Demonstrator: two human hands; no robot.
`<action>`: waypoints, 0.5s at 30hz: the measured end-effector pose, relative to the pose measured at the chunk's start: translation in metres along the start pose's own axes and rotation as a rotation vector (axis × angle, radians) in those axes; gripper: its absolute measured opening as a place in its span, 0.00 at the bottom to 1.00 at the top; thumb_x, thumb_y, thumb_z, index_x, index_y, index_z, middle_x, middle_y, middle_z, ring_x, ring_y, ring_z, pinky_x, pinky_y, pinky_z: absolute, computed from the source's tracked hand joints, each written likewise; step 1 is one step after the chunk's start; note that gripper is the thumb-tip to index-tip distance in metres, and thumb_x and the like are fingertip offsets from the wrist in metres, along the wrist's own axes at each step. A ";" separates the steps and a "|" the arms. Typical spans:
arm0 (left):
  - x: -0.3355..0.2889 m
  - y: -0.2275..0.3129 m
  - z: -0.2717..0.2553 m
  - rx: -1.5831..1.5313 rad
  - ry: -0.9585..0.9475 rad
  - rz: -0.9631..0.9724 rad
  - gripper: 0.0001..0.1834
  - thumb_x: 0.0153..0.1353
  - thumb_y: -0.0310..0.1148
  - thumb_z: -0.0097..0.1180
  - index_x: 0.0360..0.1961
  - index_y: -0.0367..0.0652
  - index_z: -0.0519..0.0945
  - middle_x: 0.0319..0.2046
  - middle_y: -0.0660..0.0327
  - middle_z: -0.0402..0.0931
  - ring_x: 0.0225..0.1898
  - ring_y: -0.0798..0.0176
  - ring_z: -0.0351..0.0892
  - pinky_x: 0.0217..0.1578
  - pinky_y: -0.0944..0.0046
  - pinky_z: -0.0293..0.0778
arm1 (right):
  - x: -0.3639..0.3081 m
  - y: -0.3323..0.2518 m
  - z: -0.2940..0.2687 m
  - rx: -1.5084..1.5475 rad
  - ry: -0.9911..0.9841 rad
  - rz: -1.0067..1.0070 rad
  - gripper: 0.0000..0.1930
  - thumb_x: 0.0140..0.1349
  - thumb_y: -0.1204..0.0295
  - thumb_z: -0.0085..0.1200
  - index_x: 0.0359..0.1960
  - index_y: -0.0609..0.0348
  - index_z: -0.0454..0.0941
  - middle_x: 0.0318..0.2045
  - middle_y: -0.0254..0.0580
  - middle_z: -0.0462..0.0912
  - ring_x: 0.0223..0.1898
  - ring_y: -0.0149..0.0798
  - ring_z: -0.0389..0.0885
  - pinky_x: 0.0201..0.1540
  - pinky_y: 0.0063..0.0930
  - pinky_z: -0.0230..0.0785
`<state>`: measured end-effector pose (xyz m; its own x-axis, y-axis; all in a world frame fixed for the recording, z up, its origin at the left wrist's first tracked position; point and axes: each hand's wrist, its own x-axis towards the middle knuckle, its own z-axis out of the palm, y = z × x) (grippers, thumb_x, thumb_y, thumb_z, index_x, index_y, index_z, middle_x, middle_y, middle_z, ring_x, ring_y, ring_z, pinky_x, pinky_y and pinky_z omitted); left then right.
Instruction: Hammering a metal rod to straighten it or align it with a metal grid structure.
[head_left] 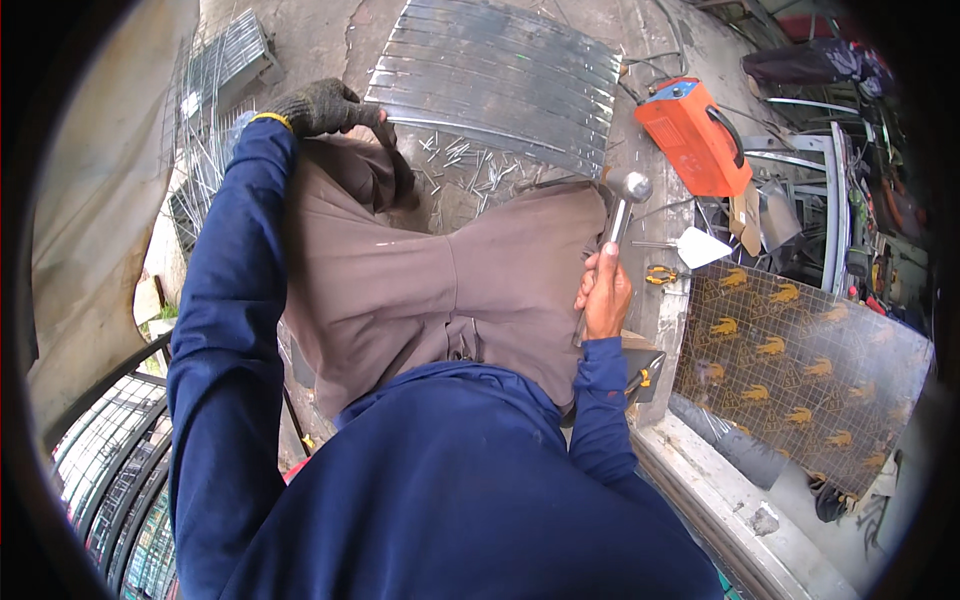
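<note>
My right hand (604, 292), bare, is closed around the handle of a steel hammer (620, 222). Its round, shiny head (632, 187) points away from me, above my right knee. On my left hand (318, 107) is a dark knitted glove with a yellow cuff; the fingertips look uncovered. Those fingers are curled at the near left corner of a slatted metal panel (500, 75) and seem to grip its edge, though the exact hold is hard to see. The panel lies flat in front of me, made of parallel grey strips.
Short metal pieces (485, 172) lie scattered between my knees and the panel. To the right are an orange machine box (690, 135) with a black handle, yellow-handled pliers (662, 275) and a patterned sheet (790, 370). Wire mesh (205, 130) stands at the left.
</note>
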<state>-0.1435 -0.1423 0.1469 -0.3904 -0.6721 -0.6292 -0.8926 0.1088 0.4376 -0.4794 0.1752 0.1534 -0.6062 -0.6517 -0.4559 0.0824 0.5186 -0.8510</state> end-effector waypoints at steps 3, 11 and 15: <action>-0.004 0.005 -0.002 -0.006 -0.001 -0.003 0.44 0.49 0.73 0.63 0.46 0.40 0.87 0.30 0.56 0.83 0.35 0.62 0.79 0.39 0.60 0.72 | 0.003 -0.011 0.005 -0.014 -0.028 -0.048 0.28 0.72 0.43 0.44 0.32 0.60 0.72 0.14 0.28 0.63 0.12 0.24 0.62 0.15 0.20 0.56; 0.005 0.002 -0.002 0.014 0.003 0.004 0.43 0.49 0.73 0.64 0.45 0.41 0.88 0.27 0.58 0.80 0.31 0.63 0.77 0.37 0.61 0.71 | 0.009 -0.043 0.020 -0.009 -0.104 -0.109 0.28 0.73 0.44 0.43 0.33 0.60 0.72 0.14 0.29 0.64 0.13 0.24 0.63 0.15 0.19 0.58; 0.008 0.000 -0.002 0.002 -0.015 0.007 0.44 0.48 0.73 0.64 0.46 0.39 0.87 0.28 0.58 0.81 0.33 0.62 0.78 0.38 0.60 0.72 | 0.001 -0.067 0.022 0.054 -0.096 -0.230 0.24 0.75 0.48 0.44 0.32 0.58 0.72 0.16 0.28 0.66 0.15 0.20 0.64 0.16 0.17 0.57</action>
<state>-0.1462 -0.1485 0.1431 -0.3999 -0.6600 -0.6360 -0.8903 0.1147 0.4407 -0.4679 0.1274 0.2036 -0.5360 -0.8001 -0.2693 -0.0051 0.3221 -0.9467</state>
